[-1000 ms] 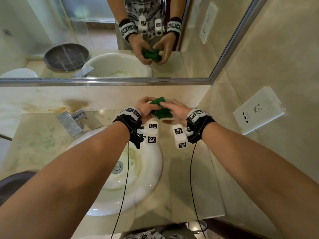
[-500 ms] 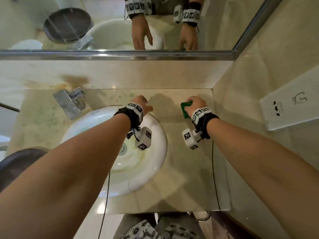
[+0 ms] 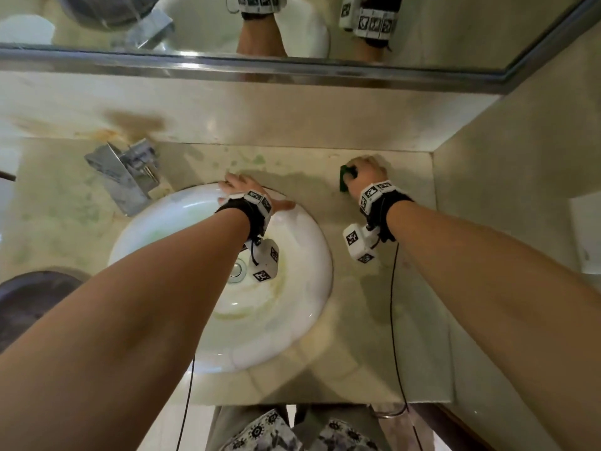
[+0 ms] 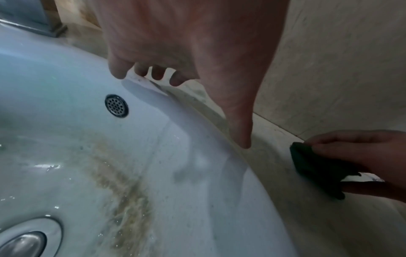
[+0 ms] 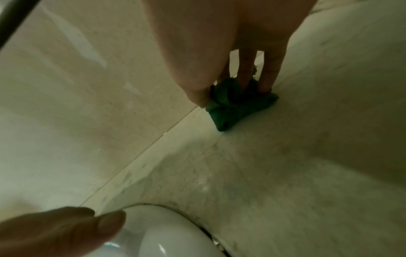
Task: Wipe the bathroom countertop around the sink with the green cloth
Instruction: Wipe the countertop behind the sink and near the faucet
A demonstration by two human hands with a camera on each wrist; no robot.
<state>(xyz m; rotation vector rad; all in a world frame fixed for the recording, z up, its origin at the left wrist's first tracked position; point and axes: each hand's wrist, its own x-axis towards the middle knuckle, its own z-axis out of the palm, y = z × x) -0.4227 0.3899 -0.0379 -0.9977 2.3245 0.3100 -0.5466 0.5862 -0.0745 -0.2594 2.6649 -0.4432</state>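
- Down on the far right of the desk (image 3: 374, 320), the right hand (image 3: 366, 174) has its fingers (image 5: 266, 76) curled over the bunched green cloth (image 5: 232, 106) and holds it against the stone, close to the back wall.
- The left hand (image 3: 248, 192) lies with fingers spread and fairly straight over the far rim of the white sink (image 3: 292, 320); it holds nothing, and its thumb (image 4: 239, 128) points toward the cloth.
- The desk is pale beige marble-like stone with greenish blotches on the left and far side and a brownish stain near the tap.
- A square metal tap (image 3: 125, 177) stands at the far left of the sink.
- The sink has a metal drain plug (image 4: 24, 243), an overflow grille (image 4: 116, 105) and a yellow-brown streak down its wall.
- A mirror (image 3: 292, 24) with a metal frame runs along the far wall; beige tiles cover the right wall.
- A dark round object (image 3: 29, 304) sits at the left edge.
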